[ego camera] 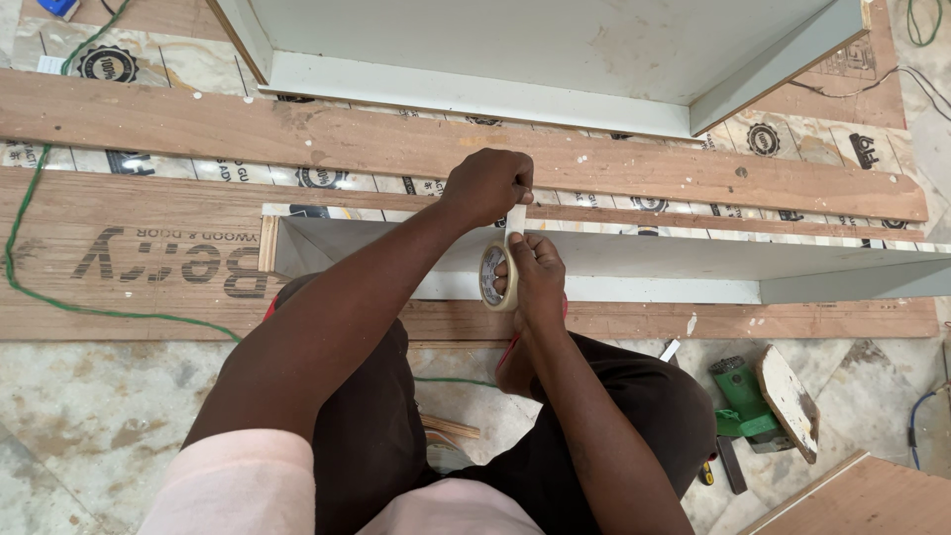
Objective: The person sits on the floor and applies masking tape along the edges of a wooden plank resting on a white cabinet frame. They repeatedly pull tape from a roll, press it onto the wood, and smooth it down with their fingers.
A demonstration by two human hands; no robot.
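My right hand (pixel 536 279) holds a roll of cream masking tape (pixel 494 276), fingers through its core. My left hand (pixel 487 185) is closed just above it, pinching the free end of the tape strip (pixel 515 218) that runs up from the roll. Both hands hover over a long grey-white painted board piece (pixel 693 260) lying across wooden boards on the floor. My knees in dark trousers are below the hands.
A larger grey-white panel box (pixel 555 59) lies at the top. Printed plywood sheets and wooden planks (pixel 198 129) lie under it. A green cable (pixel 20 228) runs along the left. A green power tool (pixel 745 398) and a wood offcut (pixel 788 401) sit at right.
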